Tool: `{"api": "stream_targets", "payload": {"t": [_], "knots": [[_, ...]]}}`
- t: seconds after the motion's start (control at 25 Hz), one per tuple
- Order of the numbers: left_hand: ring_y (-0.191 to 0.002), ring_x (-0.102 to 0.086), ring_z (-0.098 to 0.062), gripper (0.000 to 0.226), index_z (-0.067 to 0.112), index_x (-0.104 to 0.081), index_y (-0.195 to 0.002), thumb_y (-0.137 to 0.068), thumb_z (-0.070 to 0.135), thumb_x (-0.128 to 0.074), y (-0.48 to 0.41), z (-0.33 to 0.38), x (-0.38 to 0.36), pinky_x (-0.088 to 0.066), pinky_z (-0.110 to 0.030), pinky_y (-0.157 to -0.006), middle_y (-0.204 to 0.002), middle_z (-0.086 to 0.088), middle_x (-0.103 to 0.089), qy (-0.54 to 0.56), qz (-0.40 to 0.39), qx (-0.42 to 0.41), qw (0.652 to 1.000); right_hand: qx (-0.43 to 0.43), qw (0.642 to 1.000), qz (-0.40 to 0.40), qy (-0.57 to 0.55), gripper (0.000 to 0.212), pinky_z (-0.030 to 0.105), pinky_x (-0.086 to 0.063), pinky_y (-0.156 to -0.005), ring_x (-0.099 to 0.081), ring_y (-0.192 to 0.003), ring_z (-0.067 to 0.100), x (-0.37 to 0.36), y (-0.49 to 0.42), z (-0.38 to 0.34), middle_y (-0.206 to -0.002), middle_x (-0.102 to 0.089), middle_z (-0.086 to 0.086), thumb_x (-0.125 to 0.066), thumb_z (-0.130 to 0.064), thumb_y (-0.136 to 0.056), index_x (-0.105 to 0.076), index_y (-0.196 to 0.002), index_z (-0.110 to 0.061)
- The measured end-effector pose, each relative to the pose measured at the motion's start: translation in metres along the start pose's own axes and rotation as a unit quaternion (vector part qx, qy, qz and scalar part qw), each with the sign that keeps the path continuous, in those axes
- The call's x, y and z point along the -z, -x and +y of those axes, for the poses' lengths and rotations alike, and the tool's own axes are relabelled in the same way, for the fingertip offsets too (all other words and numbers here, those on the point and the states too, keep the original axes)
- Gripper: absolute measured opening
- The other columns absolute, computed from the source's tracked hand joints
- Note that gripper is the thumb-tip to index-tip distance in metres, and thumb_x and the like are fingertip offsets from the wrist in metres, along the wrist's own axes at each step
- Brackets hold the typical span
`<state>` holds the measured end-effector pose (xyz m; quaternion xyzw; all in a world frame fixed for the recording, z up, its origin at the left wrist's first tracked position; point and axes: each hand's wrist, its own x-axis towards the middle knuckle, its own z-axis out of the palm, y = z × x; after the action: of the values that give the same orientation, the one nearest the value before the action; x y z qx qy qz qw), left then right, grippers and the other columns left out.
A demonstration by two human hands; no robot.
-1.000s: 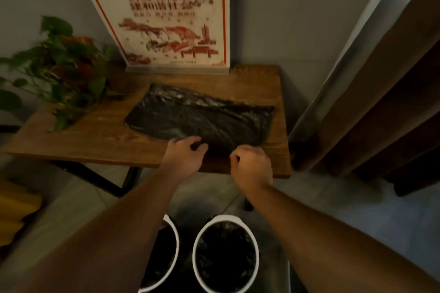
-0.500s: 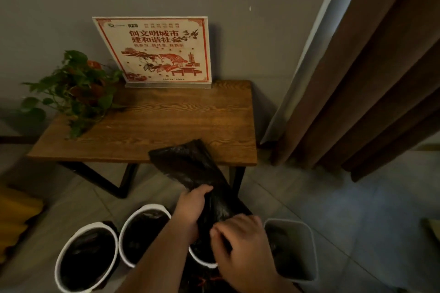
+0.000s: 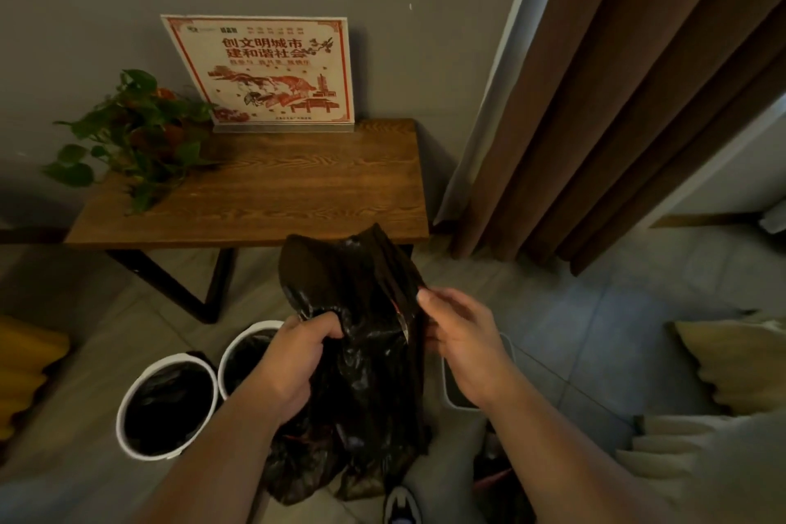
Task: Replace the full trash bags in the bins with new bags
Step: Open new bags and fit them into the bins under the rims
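Taking the spot between the two hands as the middle of the dial, the brown curtain (image 3: 616, 98) fills 1 to 2 o'clock and the wooden side table (image 3: 297, 191) stands at 11 to 12, against the grey wall. Between them hangs the task's thing, a black trash bag (image 3: 361, 353). Its long axis runs from 12 down to 6, with the top standing up just in front of the table's near edge and the slack lower end bunched low above the floor. It looks limp and empty, so I judge it a fresh bag being worked open, not a full one. The left hand (image 3: 293, 366) is at 9 o'clock, its fingers clenched round a gathered fold on the bag's left side. The right hand (image 3: 463, 345) is at 3 o'clock, its fingertips pinching the bag's right edge, where a pale seam shows. The move ahead turns on that edge: the film lies right at the right fingertips, so parting the layers falls to that hand while the left anchors. A pale square bin (image 3: 450, 394) sits at 4 o'clock, half hidden behind the right wrist and nearer that hand. I cannot tell whether it is lined. Two round white bins, one (image 3: 144, 450) at 8 o'clock and one (image 3: 244, 336) at 9 behind the left hand, are both lined in black. Nothing stands between the bag and the square bin but the right forearm. A red-and-white sign (image 3: 263, 72) and a leafy pot plant (image 3: 136, 128) stand on the table's far side, well apart, and a shoe toe (image 3: 402, 502) shows at 6.
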<state>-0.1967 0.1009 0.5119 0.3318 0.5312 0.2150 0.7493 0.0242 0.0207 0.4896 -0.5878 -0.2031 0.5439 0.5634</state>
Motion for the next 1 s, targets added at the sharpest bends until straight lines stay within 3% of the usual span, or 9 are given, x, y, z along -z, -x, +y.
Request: {"api": "stream_targets", "payload": {"t": [0.08,0.2,0.32,0.44,0.52,0.64,0.8,0.88,1.0], "knots": [[-0.079,-0.078,-0.033,0.024,0.011,-0.078,-0.082,-0.062,0.021,-0.07,0.016,0.002,0.002,-0.062,-0.041,-0.066,-0.087,-0.015,-0.077,-0.031,0.01,-0.007,0.999,0.027,0.999,0.002,0.018,0.027,0.046,-0.062,-0.088,-0.074,-0.108,0.037,-0.009,0.018,-0.004,-0.112,-0.077,0.018,-0.083,-0.031,-0.088,-0.08,-0.111,-0.017],[-0.092,-0.074,-0.028,0.049,0.021,-0.063,-0.123,-0.079,0.035,-0.077,0.037,-0.001,0.007,-0.059,-0.042,-0.078,-0.108,-0.007,-0.075,-0.121,0.104,-0.026,0.987,0.043,0.995,0.034,0.08,0.012,0.046,-0.063,-0.092,-0.076,-0.104,0.033,-0.019,0.051,-0.01,-0.102,-0.079,0.012,-0.074,-0.016,-0.097,-0.083,-0.103,-0.021],[-0.105,-0.055,-0.01,0.065,0.032,-0.044,-0.134,-0.084,0.055,-0.077,0.068,-0.007,-0.001,-0.048,-0.032,-0.083,-0.122,0.01,-0.053,-0.269,0.236,-0.183,0.916,0.064,0.991,0.043,0.106,0.011,0.036,-0.064,-0.087,-0.078,-0.1,0.024,-0.032,0.082,-0.021,-0.1,-0.081,0.007,-0.074,-0.02,-0.098,-0.083,-0.101,-0.026],[-0.086,-0.07,0.0,0.044,0.039,-0.063,-0.108,-0.082,0.074,-0.067,0.089,-0.002,-0.029,-0.055,-0.03,-0.074,-0.095,0.016,-0.074,-0.211,0.103,-0.154,0.96,0.072,0.989,0.04,0.123,0.013,0.028,-0.063,-0.082,-0.078,-0.099,0.018,-0.044,0.105,-0.027,-0.101,-0.082,0.002,-0.072,-0.026,-0.1,-0.084,-0.101,-0.03],[-0.087,-0.077,-0.01,0.036,0.034,-0.067,-0.108,-0.086,0.061,-0.076,0.095,0.004,-0.042,-0.063,-0.041,-0.08,-0.093,0.01,-0.079,-0.143,0.03,-0.083,0.986,0.068,0.987,0.048,0.138,0.017,0.03,-0.063,-0.085,-0.078,-0.098,0.015,-0.048,0.117,-0.029,-0.1,-0.082,-0.001,-0.069,-0.027,-0.102,-0.084,-0.099,-0.034],[-0.085,-0.079,-0.019,0.03,0.026,-0.065,-0.116,-0.091,0.023,-0.082,0.095,0.005,-0.05,-0.064,-0.034,-0.071,-0.093,-0.002,-0.081,-0.091,-0.031,-0.08,0.992,0.048,0.991,0.047,0.117,0.023,0.036,-0.062,-0.086,-0.078,-0.097,0.024,-0.046,0.131,-0.029,-0.098,-0.081,0.007,-0.063,-0.028,-0.106,-0.085,-0.098,-0.025],[-0.098,-0.076,-0.03,0.031,0.023,-0.071,-0.113,-0.089,0.007,-0.081,0.095,0.005,-0.06,-0.062,-0.053,-0.093,-0.108,-0.013,-0.076,-0.09,-0.001,-0.109,0.99,0.089,0.98,0.081,0.158,0.04,0.045,-0.055,-0.078,-0.068,-0.094,0.048,-0.025,0.139,-0.03,-0.096,-0.07,0.031,-0.061,-0.038,-0.105,-0.075,-0.096,-0.001],[-0.102,-0.074,-0.032,0.028,0.024,-0.071,-0.11,-0.089,0.008,-0.081,0.094,0.008,-0.066,-0.059,-0.055,-0.097,-0.109,-0.013,-0.074,-0.082,0.006,-0.113,0.99,0.117,0.968,0.113,0.189,0.043,0.046,-0.053,-0.068,-0.07,-0.078,0.04,-0.012,0.143,-0.035,-0.084,-0.07,0.024,-0.061,-0.043,-0.104,-0.074,-0.088,-0.005],[-0.1,-0.07,-0.032,0.03,0.027,-0.072,-0.106,-0.089,0.003,-0.078,0.091,0.011,-0.077,-0.058,-0.049,-0.094,-0.101,-0.01,-0.07,-0.085,0.009,-0.139,0.987,0.141,0.948,0.174,0.225,0.038,0.031,-0.047,-0.054,-0.062,-0.058,0.013,0.014,0.149,-0.045,-0.061,-0.064,-0.003,-0.061,-0.039,-0.104,-0.076,-0.076,-0.019]]}}
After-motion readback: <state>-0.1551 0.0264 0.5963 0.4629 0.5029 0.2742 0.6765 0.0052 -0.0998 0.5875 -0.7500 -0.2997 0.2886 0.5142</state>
